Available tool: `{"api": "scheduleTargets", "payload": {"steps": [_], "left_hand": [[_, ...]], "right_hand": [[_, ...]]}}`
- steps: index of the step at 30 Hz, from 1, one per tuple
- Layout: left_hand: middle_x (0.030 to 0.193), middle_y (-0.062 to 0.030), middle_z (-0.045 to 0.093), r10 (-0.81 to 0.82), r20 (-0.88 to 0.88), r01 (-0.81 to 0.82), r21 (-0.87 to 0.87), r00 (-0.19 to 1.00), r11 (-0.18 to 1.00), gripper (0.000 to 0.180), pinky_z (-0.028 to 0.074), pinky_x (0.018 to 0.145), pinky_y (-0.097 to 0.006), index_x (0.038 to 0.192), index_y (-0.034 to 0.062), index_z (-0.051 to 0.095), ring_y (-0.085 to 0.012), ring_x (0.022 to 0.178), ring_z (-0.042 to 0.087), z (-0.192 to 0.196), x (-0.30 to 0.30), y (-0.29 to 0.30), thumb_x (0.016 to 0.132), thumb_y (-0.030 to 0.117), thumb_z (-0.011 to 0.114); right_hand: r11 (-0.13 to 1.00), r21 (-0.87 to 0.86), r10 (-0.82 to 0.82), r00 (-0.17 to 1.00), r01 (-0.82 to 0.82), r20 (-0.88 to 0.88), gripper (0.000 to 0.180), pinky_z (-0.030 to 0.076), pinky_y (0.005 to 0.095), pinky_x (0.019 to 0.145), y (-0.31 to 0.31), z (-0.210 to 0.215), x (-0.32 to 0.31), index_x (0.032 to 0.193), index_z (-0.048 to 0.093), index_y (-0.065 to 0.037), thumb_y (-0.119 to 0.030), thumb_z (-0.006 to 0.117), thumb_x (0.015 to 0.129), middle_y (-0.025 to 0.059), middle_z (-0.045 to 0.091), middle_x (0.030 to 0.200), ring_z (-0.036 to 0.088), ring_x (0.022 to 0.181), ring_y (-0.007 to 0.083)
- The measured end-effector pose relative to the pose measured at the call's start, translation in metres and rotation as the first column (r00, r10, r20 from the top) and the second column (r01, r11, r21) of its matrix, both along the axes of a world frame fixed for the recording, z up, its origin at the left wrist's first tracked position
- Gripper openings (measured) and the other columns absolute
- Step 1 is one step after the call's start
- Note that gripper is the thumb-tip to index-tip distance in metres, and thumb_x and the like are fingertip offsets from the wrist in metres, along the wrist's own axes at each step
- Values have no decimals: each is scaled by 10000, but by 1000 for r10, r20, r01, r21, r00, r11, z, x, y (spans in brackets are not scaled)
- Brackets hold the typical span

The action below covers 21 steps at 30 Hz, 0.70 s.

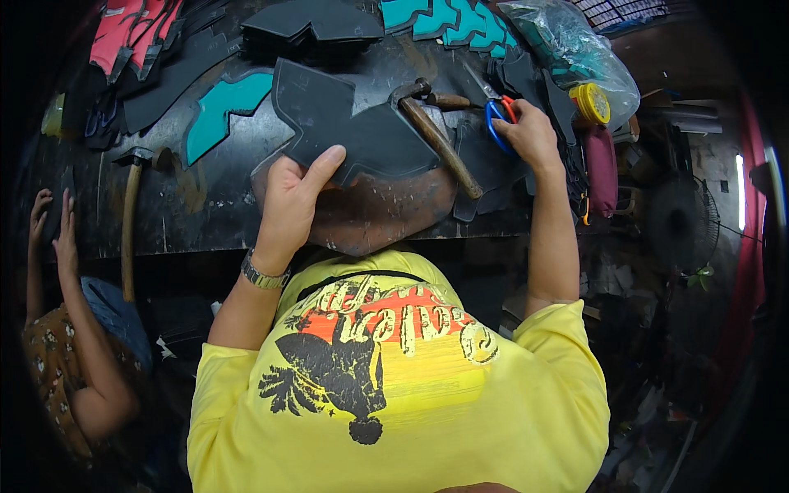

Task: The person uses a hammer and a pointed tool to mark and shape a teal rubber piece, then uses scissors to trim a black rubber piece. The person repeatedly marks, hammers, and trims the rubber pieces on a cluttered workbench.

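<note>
My left hand (297, 197) grips the near edge of a dark grey cut shoe-upper piece (329, 119), thumb on top and fingers underneath. The notched piece lies over a worn reddish-brown board (386, 215) at the bench's near edge. My right hand (530, 135) has its fingers at the red and blue handles of a pair of scissors (496, 115), whose blades point away and to the left. Between my hands a hammer (436, 135) with a wooden handle rests partly against the piece. Beyond it lies a wooden-handled tool (450, 101), its tip near the scissors.
A teal piece (223, 111) and a second hammer (129, 214) lie to the left. Stacked dark pieces (312, 25) and teal ones (444, 20) are at the back. A yellow tub (590, 104) stands right. A co-worker's hands (53, 222) show at far left.
</note>
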<state>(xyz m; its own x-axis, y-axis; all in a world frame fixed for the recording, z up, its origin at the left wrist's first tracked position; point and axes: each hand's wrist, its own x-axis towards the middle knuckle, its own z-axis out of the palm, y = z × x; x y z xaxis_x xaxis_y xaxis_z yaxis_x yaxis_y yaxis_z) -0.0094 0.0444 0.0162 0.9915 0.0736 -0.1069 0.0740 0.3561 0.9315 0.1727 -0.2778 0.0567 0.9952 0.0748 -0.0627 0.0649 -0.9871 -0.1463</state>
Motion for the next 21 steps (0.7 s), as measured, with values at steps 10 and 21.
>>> {"api": "scheduleTargets", "payload": {"steps": [10, 21], "left_hand": [[836, -83, 736, -175, -124, 139, -258, 977, 956, 332, 530, 626, -229, 1011, -10, 710, -118, 655, 666, 22, -14, -18, 1058, 291, 576], [796, -7, 655, -159, 113, 111, 347, 981, 931, 426, 493, 684, -224, 953, 8, 692, -52, 748, 595, 28, 6, 7, 1056, 408, 588]], "right_hand": [[713, 353, 462, 785, -606, 414, 588, 425, 442, 1117, 64, 17, -77, 1349, 638, -115, -116, 804, 785, 190, 540, 1431, 497, 1351, 379], [174, 978, 518, 834, 117, -192, 188, 506, 224, 769, 78, 6, -137, 1122, 695, 39, -103, 664, 1003, 21, 695, 1014, 604, 880, 59]]}}
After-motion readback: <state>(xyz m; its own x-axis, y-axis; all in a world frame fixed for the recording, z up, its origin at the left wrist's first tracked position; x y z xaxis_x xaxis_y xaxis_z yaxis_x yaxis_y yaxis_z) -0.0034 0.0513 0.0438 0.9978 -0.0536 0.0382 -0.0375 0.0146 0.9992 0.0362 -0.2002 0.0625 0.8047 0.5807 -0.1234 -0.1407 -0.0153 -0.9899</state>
